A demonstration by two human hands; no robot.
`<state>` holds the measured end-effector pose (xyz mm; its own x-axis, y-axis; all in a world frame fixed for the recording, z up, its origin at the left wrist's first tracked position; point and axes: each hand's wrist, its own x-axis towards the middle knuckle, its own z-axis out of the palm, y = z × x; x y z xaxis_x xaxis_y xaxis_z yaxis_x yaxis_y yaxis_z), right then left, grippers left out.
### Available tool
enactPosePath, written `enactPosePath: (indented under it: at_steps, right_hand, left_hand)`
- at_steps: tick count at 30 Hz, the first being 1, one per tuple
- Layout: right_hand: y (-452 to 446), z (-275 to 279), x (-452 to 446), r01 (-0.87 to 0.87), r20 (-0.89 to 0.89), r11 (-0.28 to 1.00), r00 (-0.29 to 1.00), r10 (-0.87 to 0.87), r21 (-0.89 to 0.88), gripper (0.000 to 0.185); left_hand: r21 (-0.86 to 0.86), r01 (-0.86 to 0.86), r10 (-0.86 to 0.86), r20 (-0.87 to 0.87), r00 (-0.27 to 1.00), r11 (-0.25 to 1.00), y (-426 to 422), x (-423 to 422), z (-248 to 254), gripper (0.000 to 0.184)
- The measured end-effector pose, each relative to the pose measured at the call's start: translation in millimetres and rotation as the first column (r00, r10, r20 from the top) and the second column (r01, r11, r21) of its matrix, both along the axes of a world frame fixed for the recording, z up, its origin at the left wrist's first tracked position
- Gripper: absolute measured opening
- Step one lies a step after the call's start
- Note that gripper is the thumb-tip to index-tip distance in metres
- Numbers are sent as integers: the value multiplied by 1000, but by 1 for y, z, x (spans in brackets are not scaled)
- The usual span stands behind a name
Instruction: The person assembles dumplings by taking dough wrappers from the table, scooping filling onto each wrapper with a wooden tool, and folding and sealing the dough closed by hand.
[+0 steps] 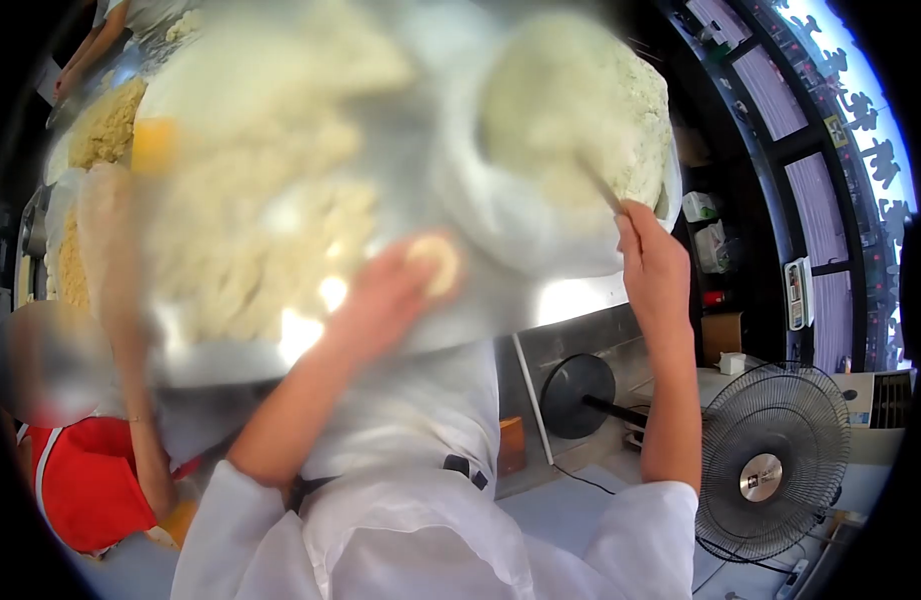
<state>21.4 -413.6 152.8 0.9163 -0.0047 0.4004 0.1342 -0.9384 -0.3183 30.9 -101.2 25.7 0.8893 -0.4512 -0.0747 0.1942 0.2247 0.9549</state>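
My left hand is closed around a small round pale piece of dough over the front of the metal table. In my right hand is a thin flat stick, possibly a filling spatula; its far end is blurred. That end reaches over a large mound of pale greenish filling, which lies in a container lined with a white plastic bag. Many pale dough lumps lie to the left of my left hand, smeared by blur.
A co-worker in a red apron stands at the left, one arm over the table. Yellowish crumbly food lies at the far left. A standing fan is at the right, and another person's arm shows at the top left.
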Motion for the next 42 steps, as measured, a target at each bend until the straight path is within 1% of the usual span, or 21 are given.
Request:
enactPosePath:
  at_steps: [1,2,3,4,6,9,10,13,19,20,23,24,27,28,30,32,33,35,38,41,42]
  right_hand:
    - [-1,7,8,9,9,999,1000,-8,-42,14]
    - [-5,10,14,55,-13,996,998,-57,-73,12]
    - [-12,13,18,31,13,992,999,-30,-123,12]
    - [-20,16,23,5,37,985,999,2,-174,13]
    - [-34,21,32,-56,83,965,993,80,-256,15]
    - [-46,32,46,-130,48,916,986,160,-380,15]
    - [-53,31,52,-180,26,905,978,206,-385,18]
    - [-70,20,66,-271,8,906,957,290,-325,19]
    - [-64,32,68,-302,-174,909,950,260,-287,10]
    - [-62,32,68,-297,-183,923,949,257,-244,8]
    - [-60,27,67,-190,-255,975,954,156,-114,13]
    - [-58,24,66,-160,-280,987,949,147,-22,20]
    - [-50,16,60,30,-385,982,922,44,184,22]
    - [-50,14,59,51,-413,961,908,69,272,28]
    - [-41,26,53,206,-578,910,815,44,360,31]
    - [-35,30,46,376,-719,815,691,71,441,33]
    - [-34,25,42,411,-738,768,665,115,491,31]
    - [-33,15,34,380,-688,755,715,127,534,31]
    - [-20,23,17,417,-687,696,710,151,585,28]
    - [0,7,-5,176,-444,833,891,91,524,23]
    - [10,0,-12,81,-297,888,953,64,453,20]
  left_hand:
    - [-61,7,-8,-20,1000,998,-2,3,11,45]
    - [-313,-35,-42,-235,971,949,-3,2,23,45]
    - [-529,-129,-130,-425,896,839,-5,1,30,45]
    - [-539,-141,-139,-445,885,830,-4,0,31,45]
    - [-515,-131,-144,-460,876,847,-3,-3,25,46]
    - [-485,-110,-156,-475,866,867,-8,-6,16,45]
    - [-481,-96,-164,-469,868,871,-12,-6,15,45]
    - [-486,-91,-177,-477,861,869,-21,-8,18,42]
    - [-477,-156,-146,-537,831,865,-28,-6,26,41]
    - [-476,-165,-134,-532,836,864,-32,-3,30,41]
    - [-504,-157,-120,-474,872,849,-42,4,52,40]
    - [-516,-145,-119,-444,888,844,-47,8,59,40]
    - [-428,-144,-47,-405,913,892,-69,24,74,39]
    - [-418,-160,-20,-393,919,894,-79,31,74,39]
    - [-397,-191,33,-371,928,898,-98,45,70,38]
    - [-354,-131,10,-323,946,926,-109,56,76,36]
    - [-331,-103,-1,-300,954,938,-114,60,79,35]
    - [-296,-116,6,-347,938,948,-124,69,84,34]
    - [-287,-137,13,-395,919,948,-129,70,89,33]
    - [-314,-173,22,-431,902,933,-130,68,90,33]
    - [-322,-183,24,-442,897,929,-129,68,90,33]
